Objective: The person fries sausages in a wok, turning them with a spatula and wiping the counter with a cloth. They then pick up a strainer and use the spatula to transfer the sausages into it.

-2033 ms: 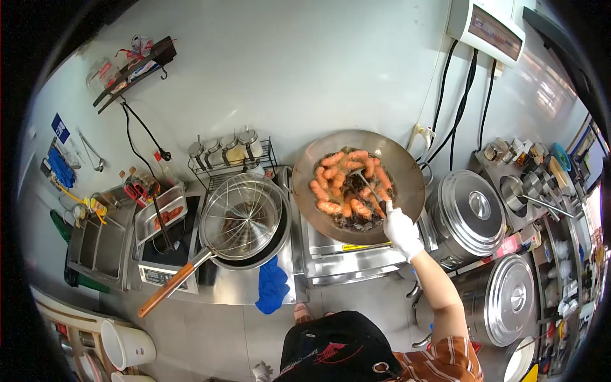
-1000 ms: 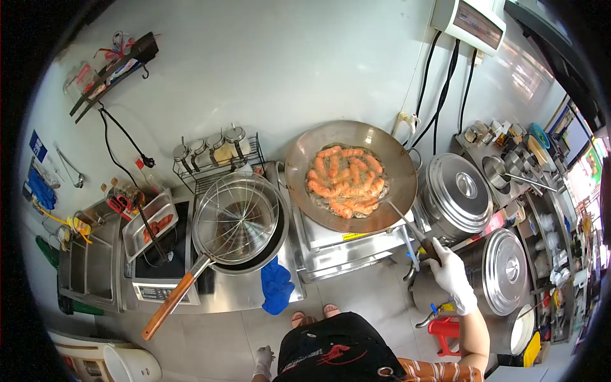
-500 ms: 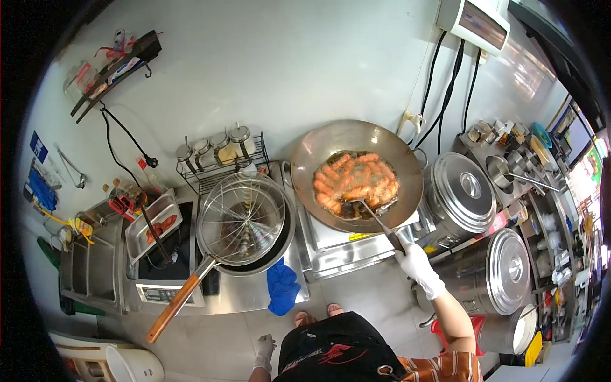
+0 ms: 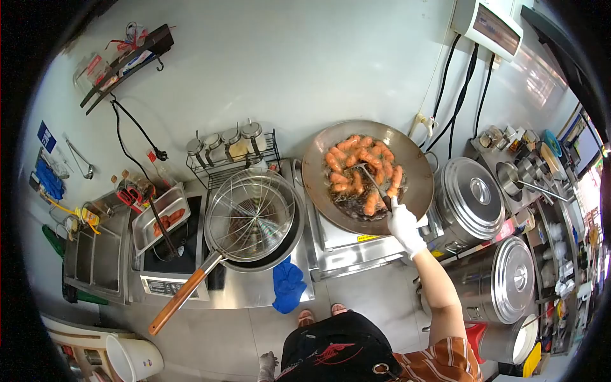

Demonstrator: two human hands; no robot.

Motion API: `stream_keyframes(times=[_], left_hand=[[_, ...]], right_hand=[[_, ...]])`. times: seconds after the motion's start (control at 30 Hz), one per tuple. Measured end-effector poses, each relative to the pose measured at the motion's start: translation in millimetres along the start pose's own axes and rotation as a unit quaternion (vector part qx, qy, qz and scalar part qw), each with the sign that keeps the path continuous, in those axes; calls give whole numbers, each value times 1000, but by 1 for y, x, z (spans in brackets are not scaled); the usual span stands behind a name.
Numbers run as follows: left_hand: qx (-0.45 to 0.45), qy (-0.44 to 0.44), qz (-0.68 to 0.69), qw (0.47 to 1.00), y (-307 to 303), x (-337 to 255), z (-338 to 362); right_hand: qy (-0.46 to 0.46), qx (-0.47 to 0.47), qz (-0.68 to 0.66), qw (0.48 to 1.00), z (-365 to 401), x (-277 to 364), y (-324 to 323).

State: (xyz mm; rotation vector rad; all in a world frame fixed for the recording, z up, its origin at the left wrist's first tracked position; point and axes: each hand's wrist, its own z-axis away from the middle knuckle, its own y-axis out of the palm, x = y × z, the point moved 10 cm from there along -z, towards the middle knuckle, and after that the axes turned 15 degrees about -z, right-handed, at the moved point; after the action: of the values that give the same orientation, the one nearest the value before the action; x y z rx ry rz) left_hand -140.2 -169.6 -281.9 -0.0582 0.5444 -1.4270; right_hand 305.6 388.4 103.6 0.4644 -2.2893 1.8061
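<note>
Gloved in white, my right hand (image 4: 405, 230) is closed round the dark handle of a metal spatula (image 4: 375, 181). The spatula's head is among several orange-brown sausages (image 4: 342, 158) in bubbling oil in a large wok (image 4: 318, 149). My left hand (image 4: 268, 364), also gloved, hangs low beside the black apron (image 4: 318, 347). It is near the bottom edge of the view, and its fingers are too small to read. Left of the wok, a wire strainer (image 4: 253, 216) with a wooden handle lies across a dark pan (image 4: 294, 239).
A blue cloth (image 4: 288, 285) hangs over the counter edge. Lidded steel pots (image 4: 471, 194) stand to the right. Seasoning jars (image 4: 232, 141) sit in a wire rack behind the strainer. On the left are a metal tray (image 4: 145, 232) with sausages and a sink (image 4: 95, 261).
My right hand has moved forward with the spatula, its head now deeper among the sausages. The sausages have shifted and spread apart in the oil. The view has moved slightly.
</note>
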Motion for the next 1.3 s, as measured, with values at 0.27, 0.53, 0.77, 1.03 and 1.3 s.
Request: stream_keyframes(times=[0.27,0.53,0.77,1.03,1.3], left_hand=[[4,40,-14,999,15,-31,0],[2,93,-28,995,31,-67,-4],[27,73,-71,994,49,-72,-4],[19,101,-75,992,64,-84,-3],[27,84,-71,994,80,-82,4]], right_hand=[[-60,-20,114,992,19,-30,-35],[11,81,-6,997,80,-38,-68],[67,125,-210,967,105,-40,-93],[43,59,-96,993,124,-44,-193],[36,115,-88,989,128,-57,-176]])
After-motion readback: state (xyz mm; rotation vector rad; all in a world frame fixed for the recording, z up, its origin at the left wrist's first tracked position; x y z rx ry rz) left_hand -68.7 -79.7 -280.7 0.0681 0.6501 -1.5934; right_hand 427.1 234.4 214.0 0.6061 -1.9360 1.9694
